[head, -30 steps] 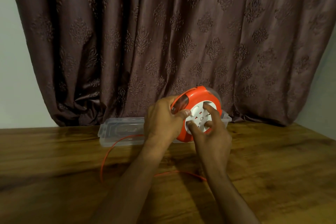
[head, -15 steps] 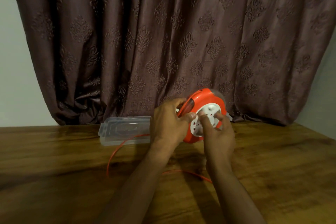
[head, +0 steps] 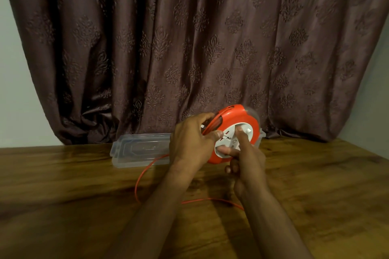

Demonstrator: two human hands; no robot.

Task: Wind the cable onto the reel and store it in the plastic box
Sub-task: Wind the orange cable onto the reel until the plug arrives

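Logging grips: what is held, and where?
Left hand grips the round orange cable reel by its rim; right hand fingers press its white centre hub.

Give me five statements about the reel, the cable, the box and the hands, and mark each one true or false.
1. The left hand grips the orange reel at its edge. True.
2. All of the orange cable is wound onto the reel. False: a loop of it lies loose on the wooden table.
3. The right hand has fingers on the reel's white centre face. True.
4. The reel sits inside the clear plastic box. False: it is held up in both hands, in front of the box.
5. The box stands on the floor. False: it rests on the table, near the curtain.
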